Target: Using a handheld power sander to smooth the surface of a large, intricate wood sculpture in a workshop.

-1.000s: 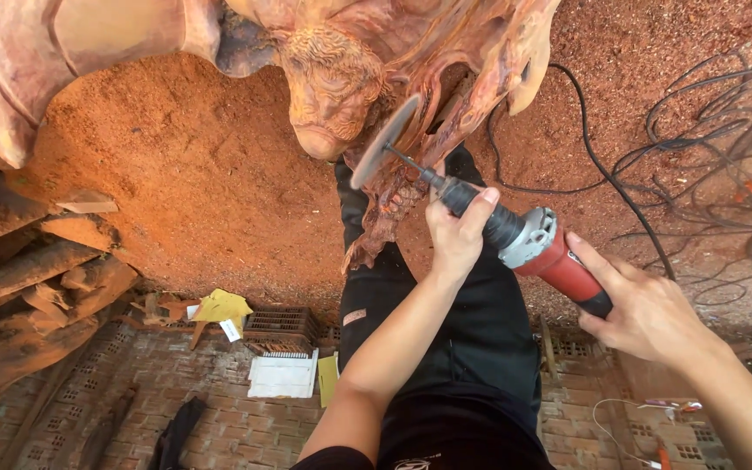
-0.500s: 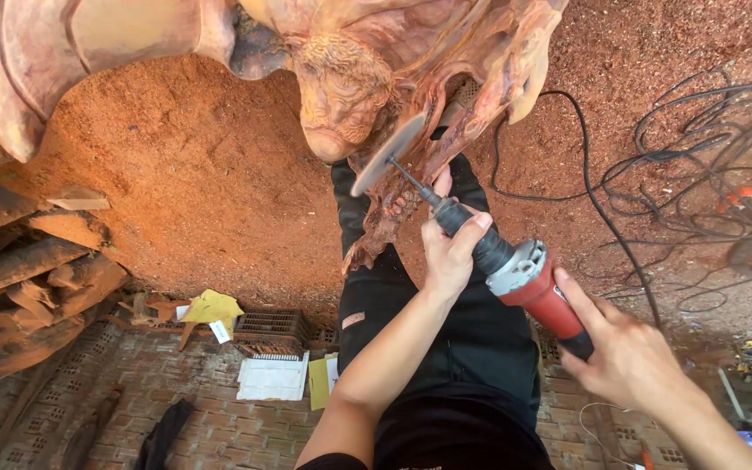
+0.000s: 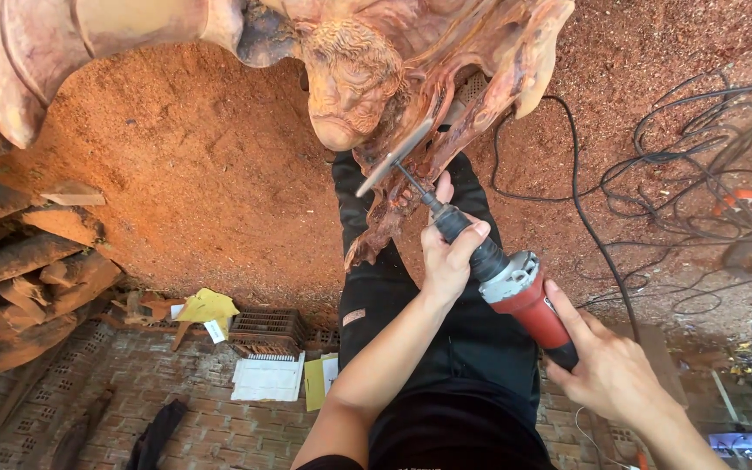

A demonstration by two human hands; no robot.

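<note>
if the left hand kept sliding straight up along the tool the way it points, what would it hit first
Probably the cutting disc at the shaft's tip, just ahead of the left hand; behind it sits the wood carving. Depth is hard to judge.

Rough reddish wood carving (image 3: 367,78), glossy red plastic grinder (image 3: 515,292) with dull metal disc (image 3: 393,158).

Reddish sawdust (image 3: 176,200) is covering the ground from ten to two o'clock, and a tangle of black cables (image 3: 654,165) is sprawling across it toward three o'clock. Rough wooden logs (image 3: 19,270) are lying stacked at nine o'clock, beside the brick paving (image 3: 132,392) that is running along the bottom. At about seven o'clock a yellow sheet (image 3: 208,306) is lying near a dark slatted crate (image 3: 270,333), with a white sheet (image 3: 265,379) sitting just below that crate.
</note>
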